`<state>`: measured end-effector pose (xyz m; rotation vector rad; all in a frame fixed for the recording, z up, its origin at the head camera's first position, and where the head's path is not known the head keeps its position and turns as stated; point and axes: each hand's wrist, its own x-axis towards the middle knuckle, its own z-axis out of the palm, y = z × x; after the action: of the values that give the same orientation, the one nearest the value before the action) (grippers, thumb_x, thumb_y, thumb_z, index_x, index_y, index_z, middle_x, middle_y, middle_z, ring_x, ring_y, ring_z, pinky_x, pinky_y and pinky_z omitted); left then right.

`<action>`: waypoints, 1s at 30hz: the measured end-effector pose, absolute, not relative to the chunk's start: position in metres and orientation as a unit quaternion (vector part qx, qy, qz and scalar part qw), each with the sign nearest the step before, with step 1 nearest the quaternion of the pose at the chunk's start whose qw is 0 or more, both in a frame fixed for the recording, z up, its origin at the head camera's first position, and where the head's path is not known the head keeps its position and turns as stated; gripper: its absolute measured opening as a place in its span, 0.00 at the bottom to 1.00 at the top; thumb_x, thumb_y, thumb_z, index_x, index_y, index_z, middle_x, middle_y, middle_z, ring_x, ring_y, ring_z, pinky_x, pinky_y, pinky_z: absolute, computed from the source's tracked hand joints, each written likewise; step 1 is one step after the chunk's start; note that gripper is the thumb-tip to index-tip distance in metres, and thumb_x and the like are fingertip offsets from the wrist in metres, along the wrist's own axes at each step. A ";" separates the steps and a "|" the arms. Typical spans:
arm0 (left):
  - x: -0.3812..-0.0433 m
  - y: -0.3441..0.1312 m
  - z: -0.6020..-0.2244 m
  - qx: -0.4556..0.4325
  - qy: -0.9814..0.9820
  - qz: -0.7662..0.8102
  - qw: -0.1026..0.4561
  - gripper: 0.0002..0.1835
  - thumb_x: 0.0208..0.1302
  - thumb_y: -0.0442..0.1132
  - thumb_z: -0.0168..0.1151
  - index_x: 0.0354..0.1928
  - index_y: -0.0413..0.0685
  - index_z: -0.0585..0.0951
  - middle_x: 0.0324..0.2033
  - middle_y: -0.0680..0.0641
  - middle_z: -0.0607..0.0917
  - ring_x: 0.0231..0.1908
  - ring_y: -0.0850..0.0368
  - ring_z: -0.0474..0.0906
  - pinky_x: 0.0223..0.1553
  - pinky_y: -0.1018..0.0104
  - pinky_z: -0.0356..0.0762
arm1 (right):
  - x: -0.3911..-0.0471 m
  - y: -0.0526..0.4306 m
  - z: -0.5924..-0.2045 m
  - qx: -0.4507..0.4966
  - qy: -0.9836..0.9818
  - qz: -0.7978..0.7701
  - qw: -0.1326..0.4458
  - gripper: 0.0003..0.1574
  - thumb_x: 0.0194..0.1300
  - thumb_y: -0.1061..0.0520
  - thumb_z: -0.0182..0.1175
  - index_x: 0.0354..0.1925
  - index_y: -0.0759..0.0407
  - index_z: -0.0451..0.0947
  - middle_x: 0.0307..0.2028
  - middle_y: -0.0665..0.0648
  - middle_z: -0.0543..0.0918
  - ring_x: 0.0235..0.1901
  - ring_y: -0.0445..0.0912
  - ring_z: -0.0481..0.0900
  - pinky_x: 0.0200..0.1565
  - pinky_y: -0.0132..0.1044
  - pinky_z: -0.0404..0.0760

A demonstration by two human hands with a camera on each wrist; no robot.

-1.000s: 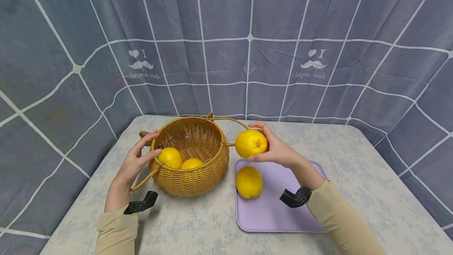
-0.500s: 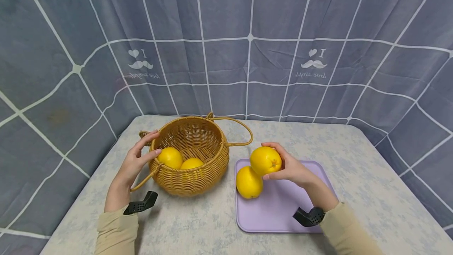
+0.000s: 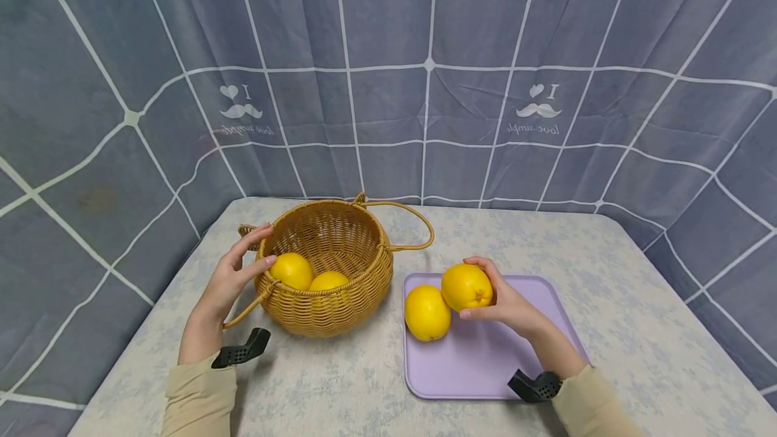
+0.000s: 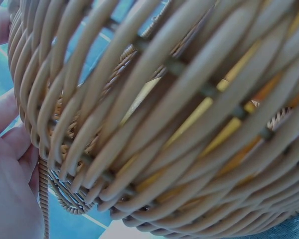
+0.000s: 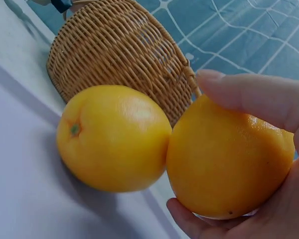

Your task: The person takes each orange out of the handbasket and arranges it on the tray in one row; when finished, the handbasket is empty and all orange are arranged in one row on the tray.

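Partly behind basket wall (image 3: 328,314), 2 fruits (image 3: 293,270).

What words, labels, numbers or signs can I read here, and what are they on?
Left print, on the backdrop: "I", heart, moustache, "love simple", mirrored.
Right print, same backdrop: "I", heart, moustache, "love simple", mirrored.
I can read no other text.

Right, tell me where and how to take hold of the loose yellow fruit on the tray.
Judging by its round shape, the loose yellow fruit is probably best gripped around its widest part, from above and the near side. The held fruit, in the right hand, crowds its far right side, while the near side faces bare tray.
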<state>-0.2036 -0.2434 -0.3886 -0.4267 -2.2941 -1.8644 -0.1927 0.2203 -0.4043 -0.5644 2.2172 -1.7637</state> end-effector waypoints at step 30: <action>-0.204 -0.244 -0.389 -0.144 -0.766 -0.622 0.076 0.29 0.65 0.34 0.58 0.67 0.40 0.64 0.71 0.44 0.56 0.71 0.48 0.37 0.62 0.36 0.22 | -0.195 0.243 -0.440 -0.211 0.800 -0.547 0.125 0.58 0.42 0.60 0.76 0.66 0.58 0.52 0.61 0.63 0.61 0.53 0.58 0.66 0.52 0.50 0.66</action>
<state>-0.2038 -0.2439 -0.3892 -0.4307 -2.2968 -1.8650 -0.1951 0.2434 -0.4396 -0.6133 2.3315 -1.5943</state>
